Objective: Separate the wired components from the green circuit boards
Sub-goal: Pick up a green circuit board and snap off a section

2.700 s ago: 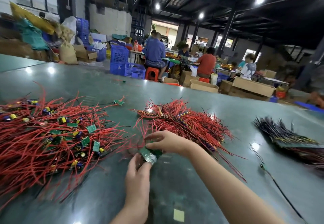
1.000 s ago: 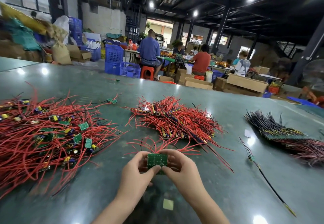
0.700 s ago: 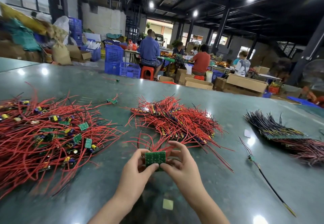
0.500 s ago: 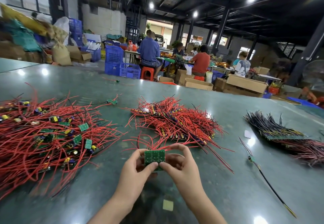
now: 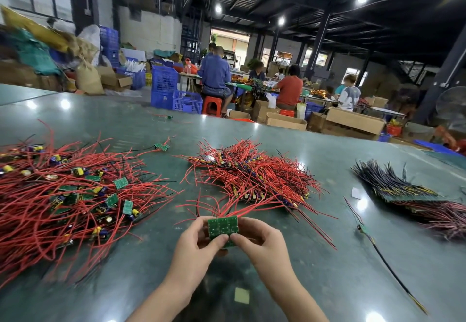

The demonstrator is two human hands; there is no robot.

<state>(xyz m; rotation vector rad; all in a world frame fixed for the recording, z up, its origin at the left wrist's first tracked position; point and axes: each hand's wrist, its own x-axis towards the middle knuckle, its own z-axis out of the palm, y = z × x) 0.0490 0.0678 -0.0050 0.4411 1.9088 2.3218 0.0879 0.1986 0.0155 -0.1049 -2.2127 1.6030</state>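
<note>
1. Head view: both hands meet low in the middle of the frame, above the dark green table (image 5: 327, 258). The left hand (image 5: 195, 246) and the right hand (image 5: 264, 242) are each closed on the same green circuit board (image 5: 223, 227), thumbs pressed on its near lower edge and fingers curled behind it.
2. The board stands nearly upright with its flat solder side toward the camera. Red wires (image 5: 227, 207) fan up and away from its top edge toward the middle pile.
3. Against half a second ago, the board sits a little higher and squarer to the camera, and the two thumbs have drawn closer until they nearly touch below it. Nearly three seconds back, the right hand was reaching over toward the piles while the left held a board alone.
4. To the left lies the large heap of red-wired boards (image 5: 70, 195), small green boards and yellow parts showing among the wires. It lies as before.
5. Beyond the hands, the middle pile of red wires (image 5: 252, 178) rests on the table, just past the held board's leads.
6. At the right, a bundle of dark wires (image 5: 393, 185) lies well apart from the hands, and a single black lead (image 5: 388, 263) trails toward the near edge.
7. A small pale square (image 5: 242, 295) lies on the table between the forearms.
</note>
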